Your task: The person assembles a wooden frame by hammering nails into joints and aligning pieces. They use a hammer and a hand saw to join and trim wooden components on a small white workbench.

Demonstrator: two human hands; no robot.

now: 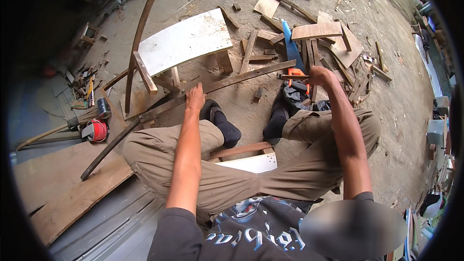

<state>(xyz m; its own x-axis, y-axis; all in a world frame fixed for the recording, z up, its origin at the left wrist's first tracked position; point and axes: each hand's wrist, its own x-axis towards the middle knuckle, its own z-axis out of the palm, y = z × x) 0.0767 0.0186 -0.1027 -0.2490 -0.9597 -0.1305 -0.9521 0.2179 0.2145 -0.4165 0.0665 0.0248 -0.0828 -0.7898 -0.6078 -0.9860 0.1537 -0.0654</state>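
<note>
My left hand (pixel 195 99) is closed on a long wooden strip (pixel 249 76), which slants from low on the left up to the right. Its fingertips bend over the strip, and anything small between them cannot be made out. Closed round a brown handle is my right hand (pixel 320 76); the tool looks like a hammer (pixel 294 77), its small dark head pointing left near the strip's far end. Just behind it lies a handsaw (pixel 291 43) with a blue blade and an orange handle. Beyond the strip stands a white-topped wooden piece (pixel 186 38) on short legs.
Offcuts and a small wooden bench (pixel 316 30) lie at the far right. A black plastic bag (pixel 295 95) is by my right foot. To the left are a red container (pixel 97 130), a can (pixel 103 108), a broom (pixel 79 118) and wide planks (pixel 82 193). A white-topped wooden piece (pixel 251 163) sits between my legs.
</note>
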